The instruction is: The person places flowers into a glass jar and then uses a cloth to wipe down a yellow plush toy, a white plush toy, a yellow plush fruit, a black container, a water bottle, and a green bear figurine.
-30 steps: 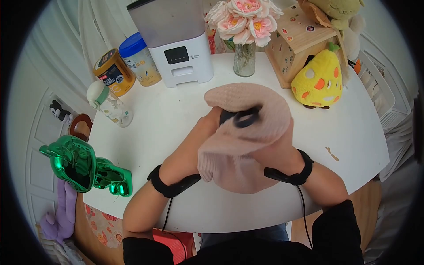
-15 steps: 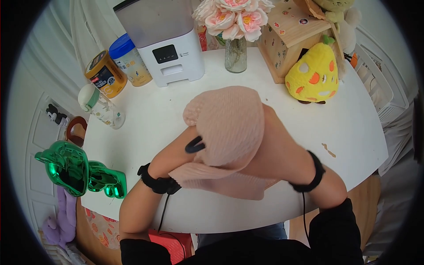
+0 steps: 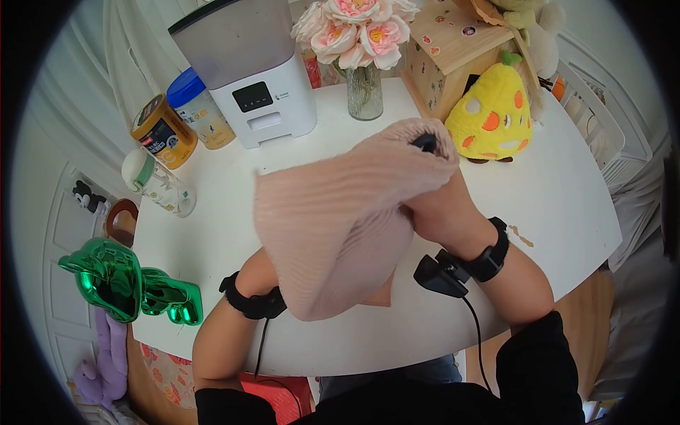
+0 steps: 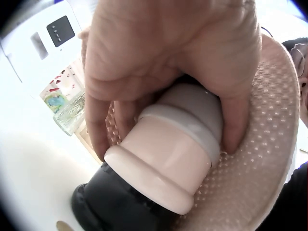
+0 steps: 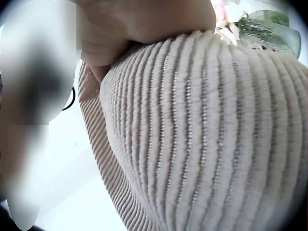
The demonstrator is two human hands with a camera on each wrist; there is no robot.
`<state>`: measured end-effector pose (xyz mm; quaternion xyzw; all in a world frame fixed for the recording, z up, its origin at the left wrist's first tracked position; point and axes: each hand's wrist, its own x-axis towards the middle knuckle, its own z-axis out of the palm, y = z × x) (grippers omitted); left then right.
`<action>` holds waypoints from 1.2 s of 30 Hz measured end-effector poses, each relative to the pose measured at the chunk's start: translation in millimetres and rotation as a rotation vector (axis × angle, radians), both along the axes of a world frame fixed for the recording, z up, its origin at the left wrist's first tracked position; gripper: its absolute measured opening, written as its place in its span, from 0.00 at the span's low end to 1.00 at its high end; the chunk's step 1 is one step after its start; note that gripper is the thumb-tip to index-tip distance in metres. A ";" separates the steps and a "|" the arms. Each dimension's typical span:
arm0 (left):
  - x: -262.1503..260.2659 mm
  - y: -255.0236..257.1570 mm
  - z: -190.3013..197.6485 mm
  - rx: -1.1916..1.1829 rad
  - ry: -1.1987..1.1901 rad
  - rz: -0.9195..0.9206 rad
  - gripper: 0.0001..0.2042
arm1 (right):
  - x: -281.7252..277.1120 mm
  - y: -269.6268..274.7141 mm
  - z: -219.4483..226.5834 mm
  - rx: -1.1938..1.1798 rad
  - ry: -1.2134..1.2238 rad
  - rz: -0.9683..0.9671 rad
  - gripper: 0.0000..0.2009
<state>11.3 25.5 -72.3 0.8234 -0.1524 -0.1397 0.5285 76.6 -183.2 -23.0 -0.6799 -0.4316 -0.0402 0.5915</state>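
Observation:
A pink ribbed knit hat (image 3: 333, 219) is held up above the table, its soft brim spread towards the left. In the left wrist view my left hand (image 4: 173, 53) reaches inside the hat, fingers and thumb curled round a pink-and-grey stepped cylinder (image 4: 161, 149) with a black end. The head view mostly hides that hand behind the fabric. A dark piece (image 3: 425, 143) shows at the hat's upper right opening. Just below it, my right hand (image 3: 440, 211) grips the knit from the right side; in the right wrist view its fingers disappear behind the ribbed crown (image 5: 192, 125).
Along the back of the white table (image 3: 219, 177) stand a drink bottle (image 3: 164, 190), two tubs, a white dispenser (image 3: 265, 106) and a flower vase (image 3: 365, 92). A wooden house (image 3: 453, 64) and yellow plush (image 3: 492, 113) are at right, a shiny green figure (image 3: 113, 280) at left.
The hat has turned in my hands: its rounded crown faced up half a second ago, and now the ribbed fabric stretches left. My right hand has drawn closer to the dark piece.

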 end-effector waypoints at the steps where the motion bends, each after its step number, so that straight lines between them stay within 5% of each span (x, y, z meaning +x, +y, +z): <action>1: 0.8 2.3 0.0 0.000 -0.012 0.000 0.25 | 0.5 0.4 -0.7 -0.004 -0.014 0.039 0.14; 7: 9.8 6.7 0.1 0.003 -0.074 -0.004 0.25 | 1.0 3.4 -6.1 -0.024 -0.087 0.269 0.21; 12: -8.1 17.0 -9.5 0.012 -0.121 -0.016 0.25 | -2.2 -3.8 4.3 -0.161 -0.014 0.280 0.30; 15: -9.6 32.9 -26.5 0.049 0.080 0.061 0.27 | -0.6 -0.7 -6.2 -0.104 -0.105 0.248 0.30; 17: -13.9 40.4 -41.5 -0.957 0.536 0.090 0.30 | 1.4 2.5 -15.8 -0.058 -0.178 0.225 0.30; 20: -0.2 34.1 -38.3 -0.873 0.472 0.050 0.30 | -0.4 6.4 -17.4 -0.028 -0.153 0.210 0.30; 22: -9.0 38.5 -37.6 -0.789 0.406 0.018 0.30 | -10.2 10.4 -9.6 0.184 -0.086 0.148 0.17; 26: 5.5 8.6 -31.5 -0.621 0.279 -0.035 0.30 | -19.8 13.3 -20.0 0.456 -0.002 0.096 0.15; 28: -3.1 21.1 -28.7 -0.539 0.218 -0.056 0.30 | -31.5 3.3 -14.5 0.568 0.561 0.248 0.15; 29: -6.5 0.9 -32.7 -0.499 0.188 -0.065 0.30 | -28.5 3.0 -16.4 0.567 0.565 0.253 0.15; 31: 6.1 -7.7 -26.7 -0.418 0.126 -0.085 0.30 | -19.3 5.1 -22.3 0.369 0.182 0.316 0.16; 36: 5.5 3.8 -14.3 -0.220 -0.037 -0.148 0.31 | -25.7 -2.5 -34.5 0.255 0.383 0.390 0.18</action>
